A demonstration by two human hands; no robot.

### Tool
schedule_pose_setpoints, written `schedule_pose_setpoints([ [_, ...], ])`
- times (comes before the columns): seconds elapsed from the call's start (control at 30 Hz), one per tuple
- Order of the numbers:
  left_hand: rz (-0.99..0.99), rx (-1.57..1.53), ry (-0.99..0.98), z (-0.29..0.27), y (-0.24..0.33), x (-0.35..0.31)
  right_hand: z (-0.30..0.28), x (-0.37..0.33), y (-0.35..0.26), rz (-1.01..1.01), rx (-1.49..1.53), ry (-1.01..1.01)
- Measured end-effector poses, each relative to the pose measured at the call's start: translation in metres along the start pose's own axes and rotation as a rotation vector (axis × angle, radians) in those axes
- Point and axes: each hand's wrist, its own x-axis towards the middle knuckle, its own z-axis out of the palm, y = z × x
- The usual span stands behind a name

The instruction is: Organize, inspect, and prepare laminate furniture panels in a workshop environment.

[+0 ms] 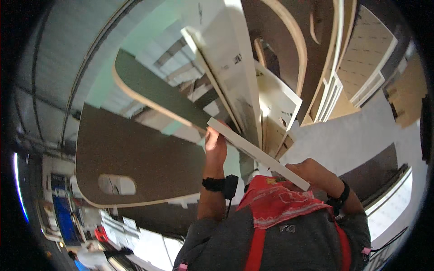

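A long, narrow white board (pixel 260 153) slants across in front of my chest, its upper left end farther away and its lower right end close to me. My left hand (pixel 215 139) is closed around the board near its far left end, the thumb showing against the side. Close to the other end, my right hand (pixel 312 170) grips the same board from the right, its fingertips partly hidden behind it. Just beyond the board stand tall white panels (pixel 226 58), leaning upright.
A large dark brown panel (pixel 144 153) with an oval cutout lies on the left. Behind it is a dark piece with a curved pale edge (pixel 149 99). White-edged panels (pixel 332 97) and brown cardboard (pixel 407 99) stand at the right. Another person (pixel 92 258) is at lower left.
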Motion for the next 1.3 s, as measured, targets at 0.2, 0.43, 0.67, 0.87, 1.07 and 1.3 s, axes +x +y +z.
schedule_pose_setpoints([
  [0.2, -0.166, -0.176, 0.058, -0.057, -0.036, 0.049, 0.054, 0.041, 0.003, 0.006, 0.131, 0.307],
  [0.43, -0.161, 0.057, -0.12, -0.117, -0.079, 0.084, 0.115, 0.094, 0.023, 0.244, 0.143, 0.439],
  [0.67, -0.353, -0.334, -0.132, -0.122, -0.077, 0.127, 0.127, 0.139, 0.032, 0.414, -0.142, 0.659],
  [0.87, -0.13, 0.469, -0.19, -0.086, -0.048, 0.125, 0.118, 0.151, 0.007, 0.601, -0.014, 1.007],
  [1.07, -0.141, 0.431, -0.402, -0.106, -0.073, 0.105, 0.172, 0.088, -0.002, 0.743, 0.181, 0.923],
  [1.3, -0.421, 0.369, -0.46, -0.141, -0.13, 0.058, 0.272, 0.022, -0.032, 1.192, 0.344, 0.812],
])
